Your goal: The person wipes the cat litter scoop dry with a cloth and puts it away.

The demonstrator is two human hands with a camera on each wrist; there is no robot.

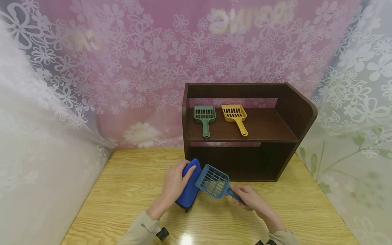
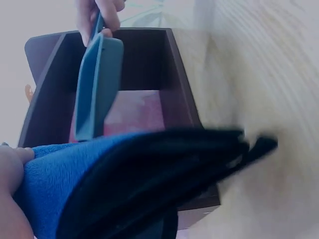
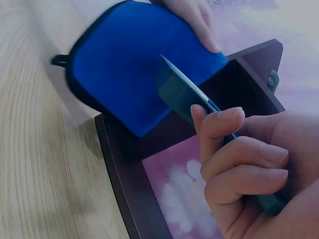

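Note:
My left hand [image 1: 175,180] grips a blue cloth pad [image 1: 190,190] with black edging, thumb on its near face. A small black loop sticks out from the pad's lower end, and the right wrist view shows its broad, rounded blue face. In my right hand [image 1: 248,198] is the handle of a blue slotted litter scoop [image 1: 213,182], fingers curled round it. The scoop's head is raised beside the pad; whether they touch cannot be told. Behind them, a green litter scoop [image 1: 205,117] and a yellow litter scoop [image 1: 235,115] lie on the upper shelf.
A dark brown two-level shelf unit [image 1: 242,141] stands at the back right of the wooden table [image 1: 137,180]. Flowered curtains [image 1: 147,68] hang behind and at both sides. The unit's lower level opens just beyond the hands.

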